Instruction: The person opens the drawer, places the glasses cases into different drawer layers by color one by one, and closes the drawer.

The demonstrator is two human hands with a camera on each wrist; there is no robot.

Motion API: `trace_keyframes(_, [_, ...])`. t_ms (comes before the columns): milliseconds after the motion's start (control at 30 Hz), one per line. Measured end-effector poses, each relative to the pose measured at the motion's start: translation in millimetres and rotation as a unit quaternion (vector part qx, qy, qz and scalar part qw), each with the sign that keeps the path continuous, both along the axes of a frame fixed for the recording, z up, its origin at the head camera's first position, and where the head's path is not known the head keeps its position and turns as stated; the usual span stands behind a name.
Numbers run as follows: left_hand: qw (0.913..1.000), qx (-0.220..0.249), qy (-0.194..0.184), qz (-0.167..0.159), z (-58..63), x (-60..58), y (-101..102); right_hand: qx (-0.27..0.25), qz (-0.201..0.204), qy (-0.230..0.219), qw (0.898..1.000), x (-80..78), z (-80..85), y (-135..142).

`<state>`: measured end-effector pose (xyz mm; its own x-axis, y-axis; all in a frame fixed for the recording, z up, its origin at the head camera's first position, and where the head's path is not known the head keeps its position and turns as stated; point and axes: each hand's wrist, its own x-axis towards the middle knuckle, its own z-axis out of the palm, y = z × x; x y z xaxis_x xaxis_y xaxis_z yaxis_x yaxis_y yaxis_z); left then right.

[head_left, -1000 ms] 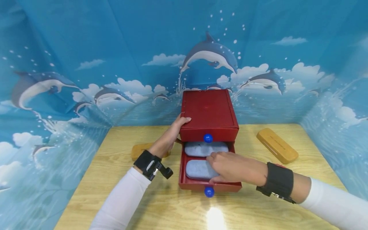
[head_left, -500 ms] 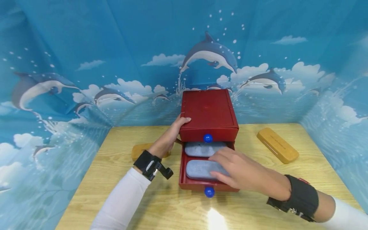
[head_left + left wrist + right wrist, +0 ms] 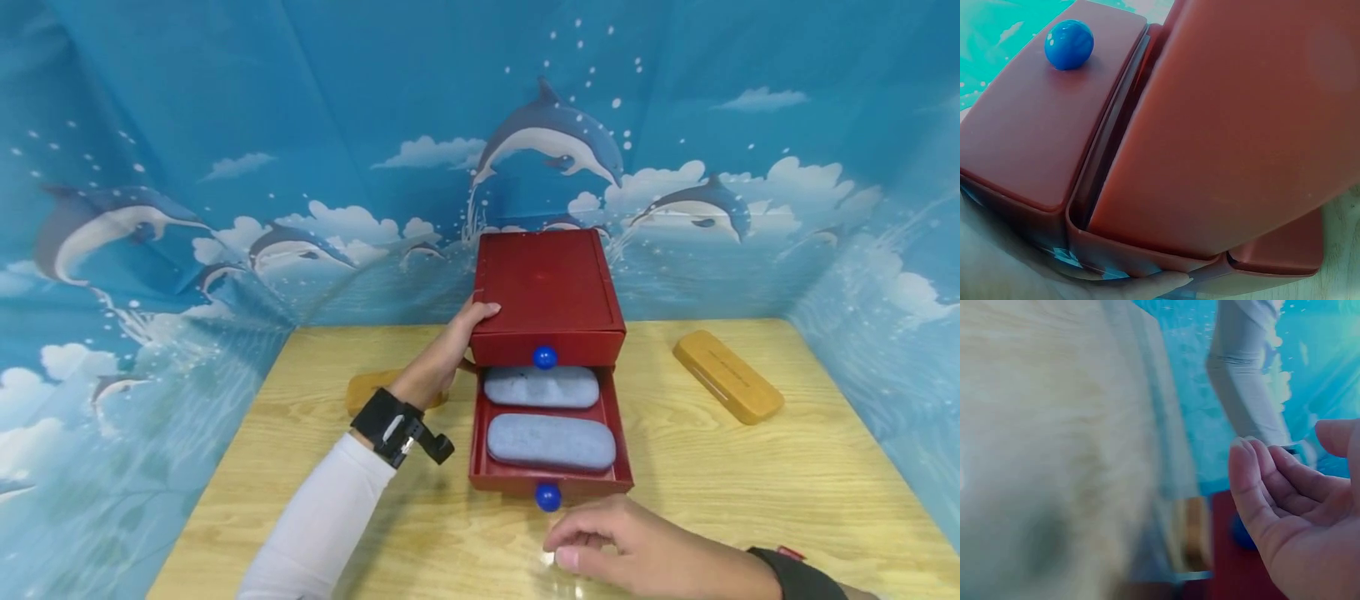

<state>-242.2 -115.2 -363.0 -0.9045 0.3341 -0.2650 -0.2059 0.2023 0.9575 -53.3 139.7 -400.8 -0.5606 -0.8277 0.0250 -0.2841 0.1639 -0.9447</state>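
A red two-drawer box [image 3: 546, 283] stands at the back of the table in the head view. Its lower drawer [image 3: 555, 482] is pulled out, with two grey-blue glasses cases, a rear case [image 3: 542, 387] and a front case [image 3: 551, 442], lying side by side in it. My left hand [image 3: 457, 337] holds the box's left side, thumb over the top edge; in the left wrist view its fingers lie along the red side. My right hand [image 3: 622, 546] hangs in front of the drawer, fingers loosely bent and holding nothing. The right wrist view shows its palm bare.
An orange-brown glasses case [image 3: 727, 377] lies on the wooden table [image 3: 697, 467] at the right. Another such case [image 3: 367, 390] is at the left, partly behind my left forearm. Blue knobs, upper [image 3: 544, 357] and lower [image 3: 548, 497], stick out from the drawers. A dolphin-printed cloth [image 3: 375, 192] backs the table.
My right hand has let go of the front grey-blue case, lifted out of the drawer and drawn back toward me. My left hand stays on the box.
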Motion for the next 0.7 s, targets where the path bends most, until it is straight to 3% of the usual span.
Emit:
trace_keyframes(100, [1.0, 0.0, -0.004, -0.003, 3.0, 2.1, 1, 0.01, 0.014, -0.105, 0.994, 4.6, -19.6, 3])
trace_keyframes(200, [1.0, 0.002, -0.004, 0.003, 1.8, 1.2, 1, 0.003, 0.014, -0.124, 0.992, 5.1, -37.9, 0])
trace_keyframes(367, [0.9999, -0.003, 0.002, 0.017, -1.9, -2.0, 1, -0.038, -0.035, -0.193, 0.98, 1.7, -50.1, -12])
trace_keyframes(600, [0.9999, -0.001, -0.004, 0.011, -1.4, -1.6, 2, -0.123, -0.063, -0.351, 0.926, -3.0, -48.4, -25])
trace_keyframes(700, [1.0, -0.001, -0.006, 0.006, -0.9, -1.4, 2, -0.158, -0.062, -0.392, 0.904, -5.3, -47.9, -27])
